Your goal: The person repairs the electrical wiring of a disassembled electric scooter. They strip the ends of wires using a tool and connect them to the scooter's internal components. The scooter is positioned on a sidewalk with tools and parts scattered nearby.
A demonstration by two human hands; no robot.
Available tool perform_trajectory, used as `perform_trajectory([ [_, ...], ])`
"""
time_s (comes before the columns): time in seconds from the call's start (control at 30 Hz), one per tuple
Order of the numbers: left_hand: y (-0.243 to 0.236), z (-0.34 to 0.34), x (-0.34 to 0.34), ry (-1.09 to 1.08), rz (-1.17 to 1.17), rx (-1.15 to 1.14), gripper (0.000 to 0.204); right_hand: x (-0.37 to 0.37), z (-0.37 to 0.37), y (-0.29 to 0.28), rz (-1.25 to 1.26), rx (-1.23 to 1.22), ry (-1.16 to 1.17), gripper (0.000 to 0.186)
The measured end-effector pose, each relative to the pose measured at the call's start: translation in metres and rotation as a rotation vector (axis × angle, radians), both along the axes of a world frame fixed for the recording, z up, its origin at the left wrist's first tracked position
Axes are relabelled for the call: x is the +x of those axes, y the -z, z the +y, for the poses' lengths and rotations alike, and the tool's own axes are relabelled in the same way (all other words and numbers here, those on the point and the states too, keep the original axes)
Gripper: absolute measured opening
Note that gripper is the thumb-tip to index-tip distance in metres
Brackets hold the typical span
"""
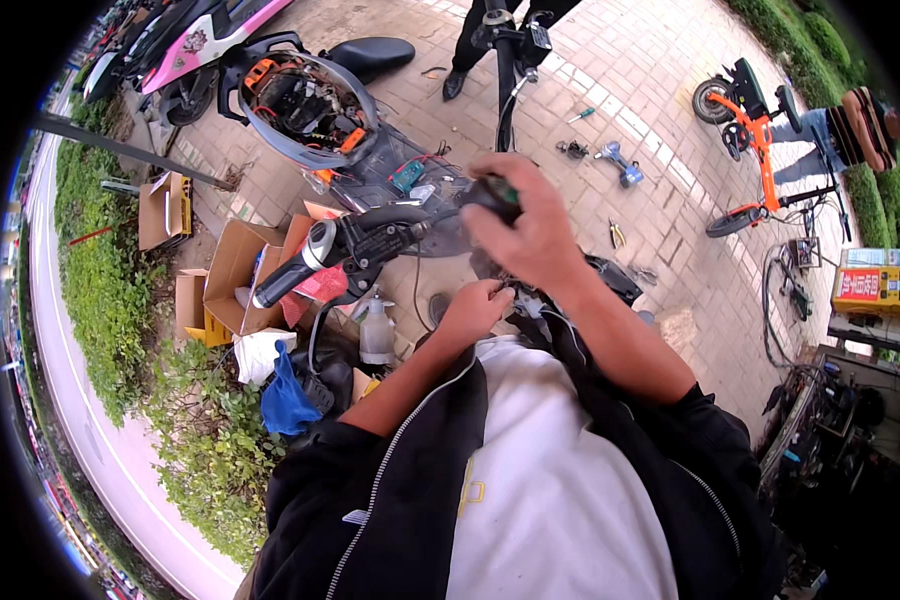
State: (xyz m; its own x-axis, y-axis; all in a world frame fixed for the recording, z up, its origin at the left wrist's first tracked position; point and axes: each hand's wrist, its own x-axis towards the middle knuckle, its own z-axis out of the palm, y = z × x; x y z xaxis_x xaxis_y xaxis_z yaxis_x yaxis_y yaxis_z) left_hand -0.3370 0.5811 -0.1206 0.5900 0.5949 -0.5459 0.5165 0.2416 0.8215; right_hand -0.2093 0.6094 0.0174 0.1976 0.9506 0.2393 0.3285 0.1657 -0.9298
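Observation:
An electric scooter stands in front of me, its seat compartment (310,105) uncovered and its handlebar grip (288,282) pointing toward me on the left. My right hand (532,225) is curled round a dark rounded part (496,198) with a hint of green, over the handlebar's middle; motion blurs it and its kind is unclear. Lower down, my left hand (475,314) has its fingers pinched together by the scooter's front, close to loose cables (562,322). What those fingertips hold is hidden. A teal multimeter (407,176) lies on the scooter's footboard.
On the paving lie a blue power drill (622,166), a screwdriver (582,114) and pliers (616,235). Cardboard boxes (238,262) and a spray bottle (377,332) stand at left. Beyond are a person's dark shoe (454,84), another handlebar (507,60) and an orange bike (765,160).

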Motion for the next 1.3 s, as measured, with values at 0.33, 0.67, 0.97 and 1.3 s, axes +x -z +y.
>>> perform_trajectory([
  [0.33,-0.029,-0.020,-0.013,-0.100,0.088,0.117,0.031,0.047,-0.094,0.161,1.143,-0.949,-0.091,0.027],
  [0.67,-0.028,-0.046,-0.001,-0.048,0.311,0.325,0.031,0.001,-0.113,0.198,1.022,-0.774,0.010,0.023],
  [0.97,-0.022,-0.046,0.008,-0.045,0.477,0.440,0.031,0.014,-0.113,0.214,1.238,-0.709,-0.066,0.025],
  [1.3,-0.013,-0.040,0.017,0.091,0.557,0.692,0.024,0.018,-0.097,0.212,1.248,-0.694,-0.102,0.017],
])
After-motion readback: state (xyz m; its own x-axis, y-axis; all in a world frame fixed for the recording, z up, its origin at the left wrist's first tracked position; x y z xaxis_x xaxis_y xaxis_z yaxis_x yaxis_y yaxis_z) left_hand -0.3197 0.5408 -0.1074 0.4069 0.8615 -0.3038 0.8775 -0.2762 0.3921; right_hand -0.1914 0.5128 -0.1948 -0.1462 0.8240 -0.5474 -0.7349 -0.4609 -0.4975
